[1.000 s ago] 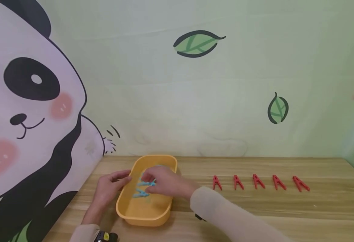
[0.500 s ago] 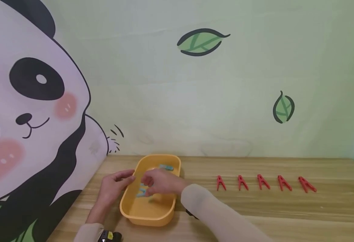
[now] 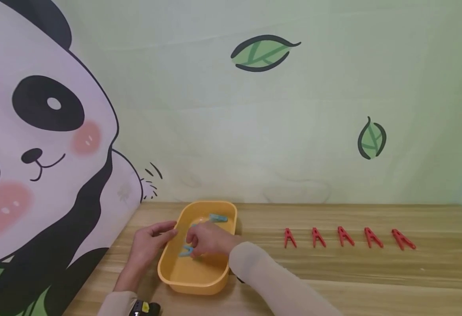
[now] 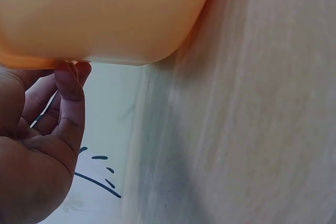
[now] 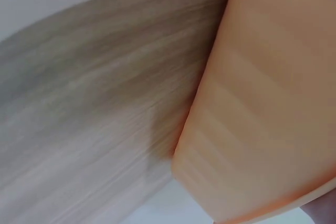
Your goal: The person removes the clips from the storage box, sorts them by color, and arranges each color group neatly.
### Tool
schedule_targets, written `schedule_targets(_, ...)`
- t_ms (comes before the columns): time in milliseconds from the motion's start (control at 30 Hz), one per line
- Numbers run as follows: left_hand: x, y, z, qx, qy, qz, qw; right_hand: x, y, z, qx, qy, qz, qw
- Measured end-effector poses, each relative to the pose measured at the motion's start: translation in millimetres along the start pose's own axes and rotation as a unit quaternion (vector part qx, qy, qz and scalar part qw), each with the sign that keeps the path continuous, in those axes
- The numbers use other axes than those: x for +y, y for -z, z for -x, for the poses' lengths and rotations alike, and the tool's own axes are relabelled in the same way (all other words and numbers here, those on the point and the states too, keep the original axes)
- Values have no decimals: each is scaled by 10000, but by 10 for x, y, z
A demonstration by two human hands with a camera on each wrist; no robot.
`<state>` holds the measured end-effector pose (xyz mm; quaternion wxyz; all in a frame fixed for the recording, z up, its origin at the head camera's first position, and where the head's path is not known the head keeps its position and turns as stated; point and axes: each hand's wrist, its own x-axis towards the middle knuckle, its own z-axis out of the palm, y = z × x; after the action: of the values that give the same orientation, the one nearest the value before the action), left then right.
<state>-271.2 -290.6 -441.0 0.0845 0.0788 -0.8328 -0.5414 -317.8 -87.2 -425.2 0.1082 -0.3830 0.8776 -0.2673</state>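
A yellow plastic bin (image 3: 193, 276) stands on the table, with blue clothespins lying inside it. My left hand (image 3: 148, 245) is at the bin's left side, thumb and forefinger touching the rim; in the left wrist view, its fingertips meet the rim from outside. My right hand (image 3: 209, 239) reaches over the bin's right wall, fingers bent down toward the floor of the bin. One blue clothespin (image 3: 185, 251) shows right beside its thumb, and another clothespin (image 3: 218, 218) lies near the far end. The right fingertips are partly hidden, and I cannot tell whether they pinch a clothespin.
Several red clothespins (image 3: 345, 236) lie in a spaced row on the wooden table (image 3: 333, 267), right of the bin. Behind the table hangs a pale green backdrop (image 3: 286, 131) with a panda and leaves. In the right wrist view, the bin's outer wall (image 5: 262, 103) fills the right side.
My right hand has moved slightly left and lower in the bin, covering a blue clothespin that showed earlier and uncovering the far one. The left hand stays at the rim. The head view has shifted slightly.
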Motion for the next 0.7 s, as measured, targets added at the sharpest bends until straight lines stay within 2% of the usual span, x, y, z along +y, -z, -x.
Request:
schedule_targets(133,-4,1,-1,23,19,35,10000,-7,-6,6,19,-2,200,9998)
schedule_targets(300,-2,4,3,15,21,62,10000,-11,0,20,54,-16,181,9998)
schedule_targets(700,-6,-1,-2,13,34,70,10000,28,23,19,166,413,-273,9986)
